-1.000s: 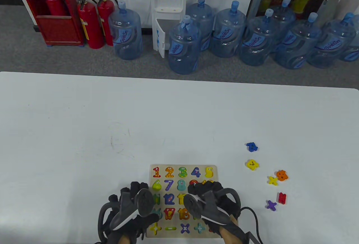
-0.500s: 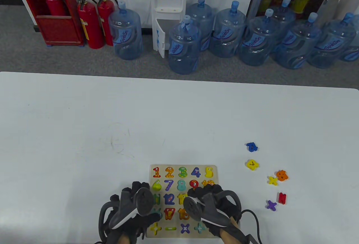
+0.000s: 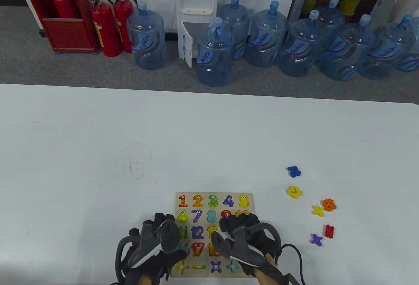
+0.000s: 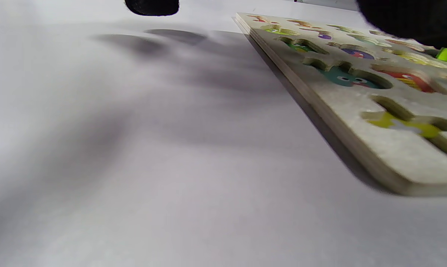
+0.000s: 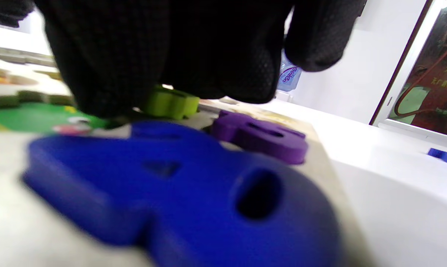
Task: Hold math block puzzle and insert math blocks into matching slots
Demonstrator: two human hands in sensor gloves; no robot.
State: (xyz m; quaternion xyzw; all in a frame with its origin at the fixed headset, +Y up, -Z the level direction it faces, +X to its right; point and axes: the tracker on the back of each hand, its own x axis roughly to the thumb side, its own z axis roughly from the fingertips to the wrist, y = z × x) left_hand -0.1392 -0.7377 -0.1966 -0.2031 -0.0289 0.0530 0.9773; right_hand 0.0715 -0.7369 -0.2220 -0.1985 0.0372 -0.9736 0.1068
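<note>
The wooden puzzle board [image 3: 250, 197] lies flat near the table's front edge, with printed numbers and signs in its slots. My left hand [image 3: 157, 236] rests on the board's left edge; the edge and open slots show in the left wrist view [image 4: 331, 111]. My right hand [image 3: 240, 229] is over the board's right side. In the right wrist view its fingers [image 5: 108, 74] pinch a lime green block [image 5: 171, 105] against the board. A blue block [image 5: 178, 189] and a purple block [image 5: 260, 135] sit on the board just in front of it.
Loose blocks lie on the table to the right: a blue one [image 3: 294, 171], a yellow one [image 3: 294, 192], an orange one [image 3: 329, 204], a yellow cross [image 3: 318, 211], a red one [image 3: 329, 231] and a purple cross [image 3: 316, 239]. Water bottles stand on the floor beyond the table.
My right hand has shifted slightly to the left over the board's right side. The left hand, the board and the loose blocks have not moved.
</note>
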